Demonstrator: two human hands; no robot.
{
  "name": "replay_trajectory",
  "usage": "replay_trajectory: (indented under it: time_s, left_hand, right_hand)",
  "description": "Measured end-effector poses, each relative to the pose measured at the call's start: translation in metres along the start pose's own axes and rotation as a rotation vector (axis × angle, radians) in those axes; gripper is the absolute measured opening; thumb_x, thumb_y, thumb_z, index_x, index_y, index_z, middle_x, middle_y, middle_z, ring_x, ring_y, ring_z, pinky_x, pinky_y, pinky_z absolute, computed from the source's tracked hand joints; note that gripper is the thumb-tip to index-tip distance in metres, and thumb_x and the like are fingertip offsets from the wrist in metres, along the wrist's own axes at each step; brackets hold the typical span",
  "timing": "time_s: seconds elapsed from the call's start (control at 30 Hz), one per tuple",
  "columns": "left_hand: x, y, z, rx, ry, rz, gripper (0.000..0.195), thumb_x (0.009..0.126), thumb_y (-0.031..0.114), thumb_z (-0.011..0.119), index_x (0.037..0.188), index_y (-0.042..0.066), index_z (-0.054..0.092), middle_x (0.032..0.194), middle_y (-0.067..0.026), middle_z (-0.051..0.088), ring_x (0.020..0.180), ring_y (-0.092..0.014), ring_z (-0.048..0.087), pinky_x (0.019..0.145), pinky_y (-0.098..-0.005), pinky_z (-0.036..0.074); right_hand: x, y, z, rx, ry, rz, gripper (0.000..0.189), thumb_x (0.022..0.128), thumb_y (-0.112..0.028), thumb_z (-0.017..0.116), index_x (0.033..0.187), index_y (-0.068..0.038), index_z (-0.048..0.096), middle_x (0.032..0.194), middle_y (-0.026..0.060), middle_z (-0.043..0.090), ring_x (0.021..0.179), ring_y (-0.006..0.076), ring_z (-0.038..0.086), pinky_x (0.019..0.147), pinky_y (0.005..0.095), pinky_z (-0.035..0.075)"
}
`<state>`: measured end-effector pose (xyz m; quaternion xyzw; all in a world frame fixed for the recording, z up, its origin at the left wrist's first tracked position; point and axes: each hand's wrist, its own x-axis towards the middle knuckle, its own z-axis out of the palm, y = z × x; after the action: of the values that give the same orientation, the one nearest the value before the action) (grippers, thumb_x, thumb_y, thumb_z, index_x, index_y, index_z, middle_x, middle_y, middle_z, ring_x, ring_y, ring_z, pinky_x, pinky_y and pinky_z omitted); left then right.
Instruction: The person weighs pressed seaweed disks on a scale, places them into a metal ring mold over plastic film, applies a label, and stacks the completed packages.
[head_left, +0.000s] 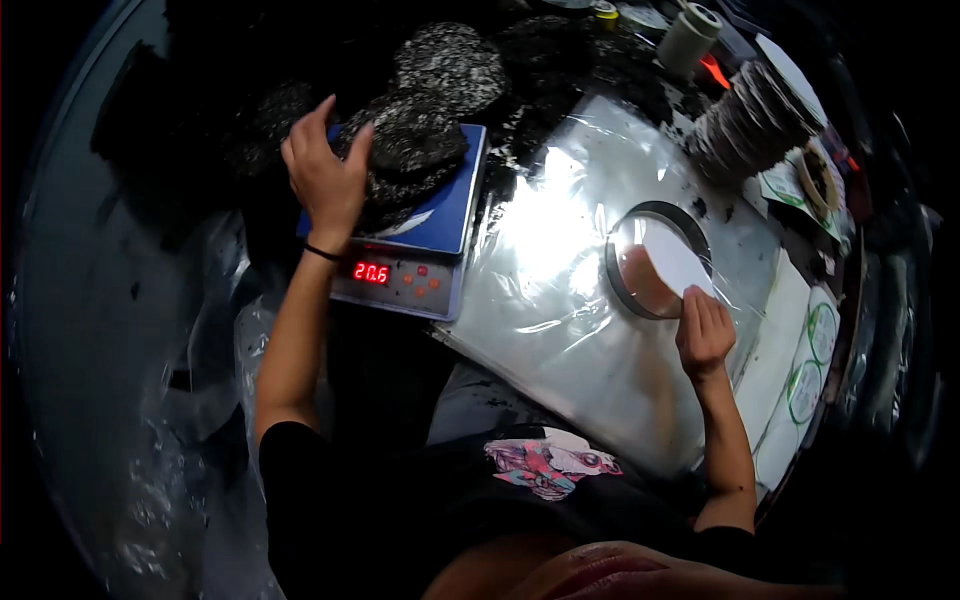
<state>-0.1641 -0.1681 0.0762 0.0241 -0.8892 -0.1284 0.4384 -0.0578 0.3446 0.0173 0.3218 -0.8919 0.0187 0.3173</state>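
Observation:
My right hand (705, 334) pinches the lower edge of a white paper disc (679, 262), which is tilted over a round metal ring (619, 281). That ring sits on a stack of clear plastic sheets or bags (540, 315). At the left edge of a blue-topped digital scale (442, 229), my left hand (326, 172) is raised with thumb and fingers spread. Nothing shows between them. Round cakes of dark dried material, perhaps seaweed (412, 139), lie on the scale plate beside my left thumb. Red digits glow on the scale's display (371, 272).
Another dark round cake (450, 67) lies behind the scale, among loose dark flakes. A leaning stack of discs (754, 124) stands at the back right, near a tape roll (817, 176) and a pale jar (688, 39). Round green-edged labels (806, 390) lie along the right edge.

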Motion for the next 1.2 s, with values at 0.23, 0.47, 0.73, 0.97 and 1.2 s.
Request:
replay_trajectory:
  time_s: [0.23, 0.47, 0.73, 0.97, 1.2]
  left_hand:
    - [0.096, 0.045, 0.148, 0.145, -0.775, 0.171, 0.070, 0.083, 0.048, 0.078, 0.137, 0.007, 0.061, 0.129, -0.0191, 0.068, 0.117, -0.036, 0.066, 0.096, -0.0438, 0.054]
    - [0.119, 0.003, 0.249, 0.308, -1.213, 0.199, 0.127, 0.066, 0.047, 0.089, 0.161, 0.002, 0.019, 0.143, -0.0357, 0.053, 0.135, -0.047, 0.052, 0.113, -0.0464, 0.045]
    - [0.120, -0.050, 0.231, -0.165, -0.923, 0.223, 0.060, 0.088, 0.040, 0.062, 0.135, 0.004, 0.063, 0.129, -0.0247, 0.068, 0.122, -0.038, 0.064, 0.105, -0.0432, 0.049]
    - [0.114, -0.035, 0.194, -0.314, -0.530, 0.207, 0.044, 0.092, 0.033, 0.063, 0.128, 0.009, 0.067, 0.133, -0.0209, 0.064, 0.111, -0.042, 0.066, 0.095, -0.0482, 0.054]
    - [0.108, 0.056, 0.179, 0.412, -0.917, 0.525, 0.056, 0.076, 0.050, 0.083, 0.112, 0.008, 0.074, 0.131, -0.0182, 0.060, 0.103, -0.041, 0.069, 0.089, -0.0478, 0.058]
  right_hand:
    - [0.071, 0.007, -0.054, 0.644, 0.412, 1.099, 0.016, 0.088, -0.009, 0.083, 0.094, 0.004, 0.075, 0.085, 0.0059, 0.076, 0.075, 0.0100, 0.068, 0.071, 0.0248, 0.054]
    - [0.078, 0.014, -0.071, 0.804, 0.530, 1.275, 0.021, 0.087, -0.014, 0.085, 0.085, 0.001, 0.071, 0.079, 0.0036, 0.073, 0.067, 0.0057, 0.062, 0.063, 0.0213, 0.050]
    - [0.016, -0.024, 0.013, 0.150, -0.119, 0.044, 0.007, 0.079, -0.009, 0.067, 0.080, -0.006, 0.060, 0.075, 0.0081, 0.054, 0.070, 0.0260, 0.056, 0.065, 0.0394, 0.044]
    - [0.016, -0.032, 0.011, 0.165, -0.132, 0.071, 0.016, 0.084, -0.009, 0.074, 0.077, -0.004, 0.060, 0.075, 0.0086, 0.053, 0.070, 0.0252, 0.055, 0.065, 0.0382, 0.044]
    - [0.026, -0.019, 0.005, 0.096, -0.218, 0.473, 0.061, 0.086, -0.041, 0.078, 0.124, 0.003, 0.060, 0.121, 0.0220, 0.064, 0.113, 0.0391, 0.060, 0.099, 0.0473, 0.046]
